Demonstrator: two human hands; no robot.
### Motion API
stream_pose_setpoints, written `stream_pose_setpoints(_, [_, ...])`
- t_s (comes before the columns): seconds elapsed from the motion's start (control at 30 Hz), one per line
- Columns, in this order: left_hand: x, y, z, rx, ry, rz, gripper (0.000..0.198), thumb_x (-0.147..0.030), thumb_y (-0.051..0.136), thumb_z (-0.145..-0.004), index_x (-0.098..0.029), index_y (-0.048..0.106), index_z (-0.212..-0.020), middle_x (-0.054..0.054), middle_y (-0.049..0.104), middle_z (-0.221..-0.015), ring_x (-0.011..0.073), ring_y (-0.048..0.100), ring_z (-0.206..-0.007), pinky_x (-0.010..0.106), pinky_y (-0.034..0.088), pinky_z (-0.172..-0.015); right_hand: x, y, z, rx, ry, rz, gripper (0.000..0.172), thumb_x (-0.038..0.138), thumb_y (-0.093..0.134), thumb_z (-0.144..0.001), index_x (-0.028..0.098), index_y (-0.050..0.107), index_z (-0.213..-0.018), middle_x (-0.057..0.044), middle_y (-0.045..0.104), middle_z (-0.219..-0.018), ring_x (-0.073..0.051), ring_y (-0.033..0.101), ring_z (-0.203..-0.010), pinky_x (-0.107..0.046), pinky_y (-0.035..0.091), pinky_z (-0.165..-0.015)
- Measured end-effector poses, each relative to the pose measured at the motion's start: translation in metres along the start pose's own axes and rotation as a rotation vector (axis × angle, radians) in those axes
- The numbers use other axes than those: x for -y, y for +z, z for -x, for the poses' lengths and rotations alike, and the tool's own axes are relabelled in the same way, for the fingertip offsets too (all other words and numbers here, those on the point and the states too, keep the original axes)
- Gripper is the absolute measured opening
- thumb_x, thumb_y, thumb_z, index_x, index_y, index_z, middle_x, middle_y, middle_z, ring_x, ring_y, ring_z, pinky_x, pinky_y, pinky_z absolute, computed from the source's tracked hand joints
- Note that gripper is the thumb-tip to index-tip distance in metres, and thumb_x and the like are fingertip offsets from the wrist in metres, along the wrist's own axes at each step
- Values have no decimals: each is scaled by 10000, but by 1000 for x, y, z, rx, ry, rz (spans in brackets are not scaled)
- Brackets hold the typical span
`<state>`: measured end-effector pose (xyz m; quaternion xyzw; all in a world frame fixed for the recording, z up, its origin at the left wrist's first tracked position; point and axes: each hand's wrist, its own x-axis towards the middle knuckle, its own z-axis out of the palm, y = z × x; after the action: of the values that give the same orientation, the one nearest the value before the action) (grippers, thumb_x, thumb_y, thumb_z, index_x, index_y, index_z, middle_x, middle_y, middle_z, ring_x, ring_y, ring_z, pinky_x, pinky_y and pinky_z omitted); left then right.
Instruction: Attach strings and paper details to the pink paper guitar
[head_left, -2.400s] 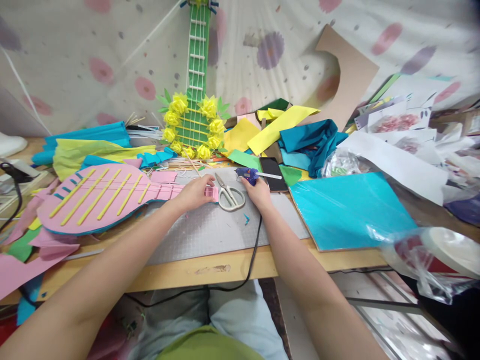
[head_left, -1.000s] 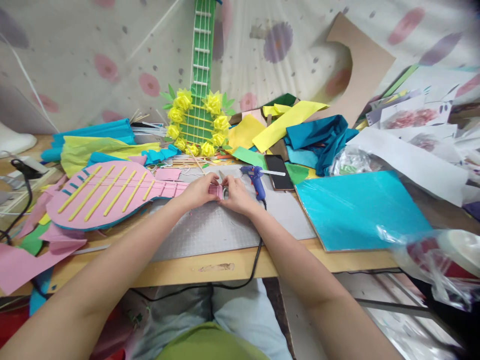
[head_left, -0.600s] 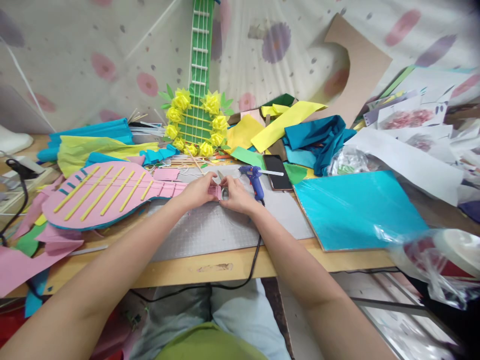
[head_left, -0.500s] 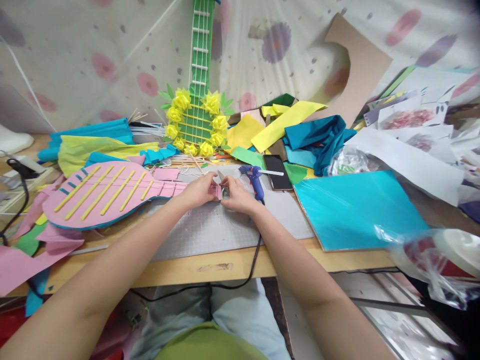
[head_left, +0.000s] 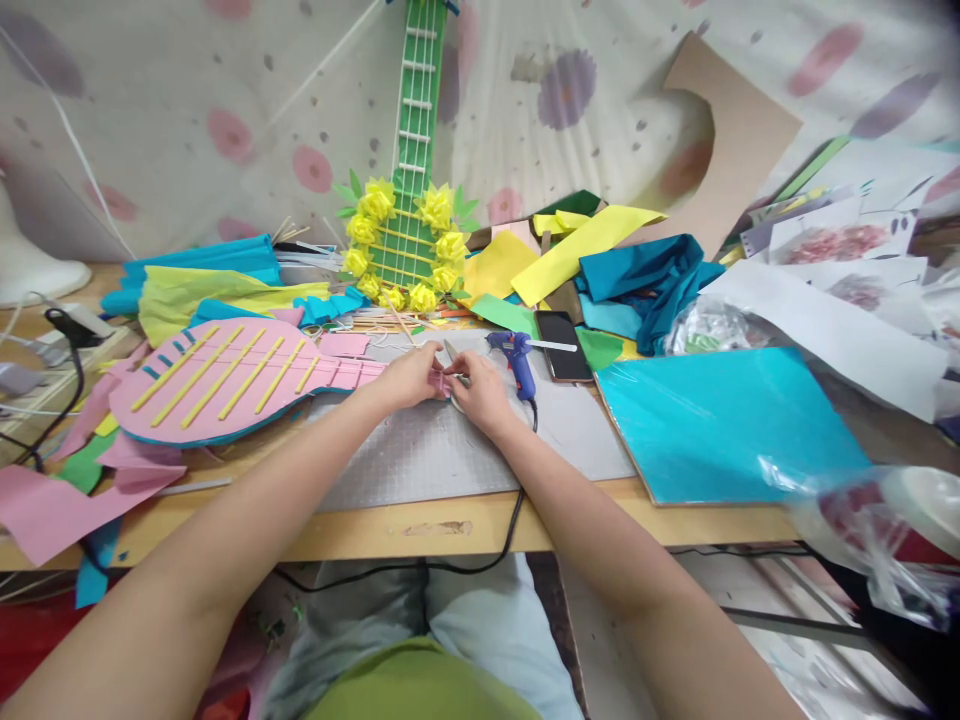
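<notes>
A pink paper guitar [head_left: 217, 385] with yellow strips across its body and a blue edge lies on its back, its neck pointing right. My left hand [head_left: 411, 378] is closed around the far end of that neck, where a bit of pink shows between the fingertips. Close beside it, my right hand [head_left: 480, 392] is closed on what looks like a pair of scissors [head_left: 450, 350], a silver blade standing up between the hands. The fingertips of both hands nearly meet at the pink end. Fingers hide most of the scissors and the neck tip.
A grey cutting mat [head_left: 397, 470] lies under my hands. To the right are a blue glue gun [head_left: 519, 368] with its cord, a phone [head_left: 559, 335] and a blue board [head_left: 735, 425]. Behind stands a green paper guitar [head_left: 405, 240] with yellow flowers, among coloured paper scraps [head_left: 499, 265].
The whole view has shifted slightly, with things appearing a little further right. My right fingertips have closed in on the pink neck end, and my left hand keeps its hold there.
</notes>
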<state>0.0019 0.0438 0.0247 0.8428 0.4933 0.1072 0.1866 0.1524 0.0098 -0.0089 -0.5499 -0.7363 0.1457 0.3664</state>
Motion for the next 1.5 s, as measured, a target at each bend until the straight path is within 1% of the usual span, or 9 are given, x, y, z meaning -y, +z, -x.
stream_pose_setpoints(0.23, [1, 0, -1, 2, 3, -30, 665, -277, 693, -621, -204, 370, -1198, 68, 638, -1067, 227, 600, -987, 315, 447, -812, -3, 1, -1, 38, -19, 62, 72, 223, 499, -796, 200, 523, -860, -39, 631, -853, -178, 568, -847, -306, 440, -761])
stream_pose_setpoints(0.43, [-2, -1, 0, 10, -3, -55, 648, -266, 674, -630, -216, 370, -1199, 59, 637, -1077, 239, 603, -986, 320, 448, -802, -3, 1, 0, 26, -45, 104, 130, 197, 458, -798, 199, 525, -909, -53, 622, -892, -186, 566, -849, -310, 440, -758])
stream_pose_setpoints(0.63, [-2, 0, 1, 5, -12, -53, 648, -269, 667, -631, -209, 372, -1205, 58, 642, -1064, 244, 606, -980, 319, 452, -789, -1, 1, 0, 72, -51, 166, 166, 187, 466, -787, 198, 543, -935, -68, 623, -918, -204, 559, -870, -330, 435, -765])
stream_pose_setpoints(0.83, [-4, 0, 3, 2, -4, -75, 604, -287, 658, -655, -206, 384, -1187, 69, 639, -1077, 236, 600, -997, 313, 448, -801, 1, 1, 1, 60, -37, 160, 156, 186, 450, -791, 197, 542, -915, -52, 620, -878, -187, 563, -865, -308, 434, -762])
stream_pose_setpoints(1.0, [-6, -3, 4, 14, -3, -80, 617, -296, 661, -646, -208, 384, -1190, 62, 637, -1084, 243, 602, -984, 316, 453, -782, 1, 1, 1, 66, -27, 140, 144, 181, 459, -783, 196, 537, -903, -48, 622, -871, -182, 568, -853, -302, 435, -760])
stream_pose_setpoints(1.13, [-5, -2, 5, -5, 6, -85, 610, -307, 648, -660, -231, 381, -1203, 43, 638, -1078, 232, 596, -1001, 309, 448, -800, 0, 1, 2, 66, -32, 125, 141, 174, 455, -785, 194, 531, -902, -52, 626, -884, -181, 567, -868, -303, 435, -770])
stream_pose_setpoints(1.27, [-4, -1, 7, -17, 29, -83, 595, -309, 633, -677, -219, 387, -1210, 49, 634, -1096, 233, 583, -1025, 315, 443, -815, 0, 1, 2, 68, -42, 126, 135, 172, 464, -777, 196, 529, -893, -49, 626, -877, -179, 569, -863, -299, 435, -769])
stream_pose_setpoints(1.4, [-6, -3, 7, -20, 15, -102, 593, -314, 647, -663, -238, 412, -1202, 29, 657, -1050, 226, 604, -982, 304, 448, -790, -1, 2, 2, 60, -45, 126, 132, 165, 456, -774, 194, 527, -881, -51, 624, -874, -177, 569, -859, -296, 435, -767])
stream_pose_setpoints(1.5, [-9, -6, 5, -25, 32, -157, 568, -303, 635, -671, -245, 425, -1195, 20, 678, -1006, 231, 610, -974, 304, 445, -776, -3, 3, 2, 51, -56, 110, 141, 155, 443, -773, 192, 521, -886, -49, 624, -875, -175, 571, -858, -295, 438, -766])
